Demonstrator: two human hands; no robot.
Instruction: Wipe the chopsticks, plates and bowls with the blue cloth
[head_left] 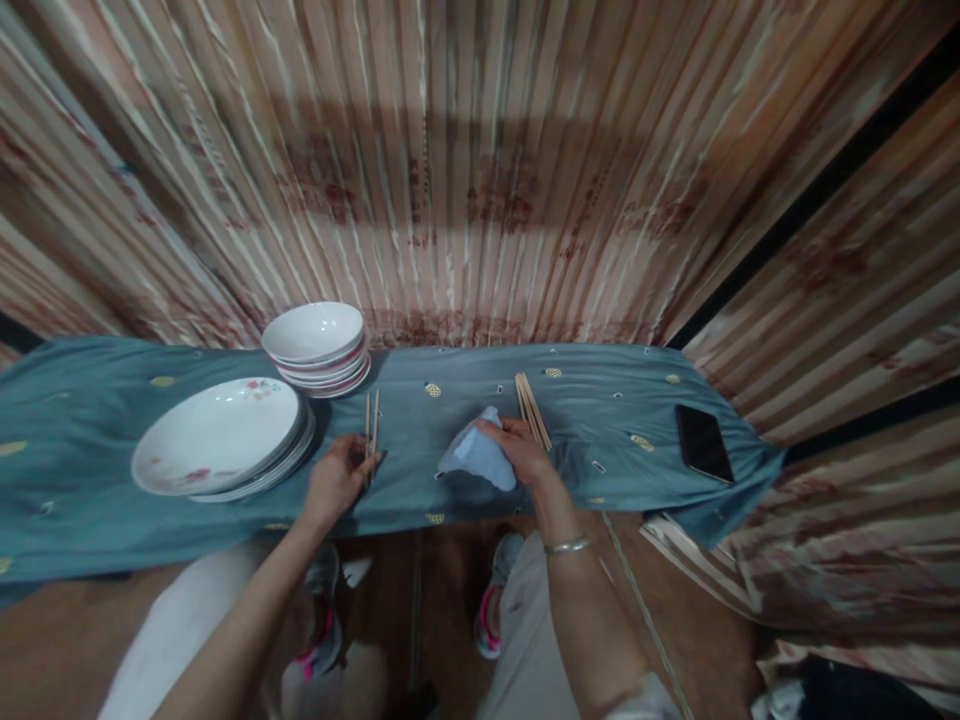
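Two hands of ours are working well apart over a teal tablecloth [615, 415] with yellow motifs. With our left hand [341, 475] we are touching a pair of chopsticks [376, 412] near their lower ends, the thumb and fingers lying about them; we cannot tell whether we are pinching the sticks or only resting against them. The two sticks are running nearly side by side, their upper ends pointing away from us, a narrow gap showing between them. With our right hand [521, 450] we are gripping a pale blue cloth [476, 455], thumb on top, its loose folds spreading to the left and toward us. Just beyond the right fingers a bundle of sticks [529, 405] is lying aslant; our hand is hiding part of it, so we cannot tell whether they are touching. To the left of our left hand, plates [214, 440] are standing in a stack, the top one bearing red flowers, and behind them bowls [315, 335] are sitting nested. Far to the right a phone [703, 443] is lying flat near the edge. Behind everything a patterned curtain [465, 200] is hanging in folds.
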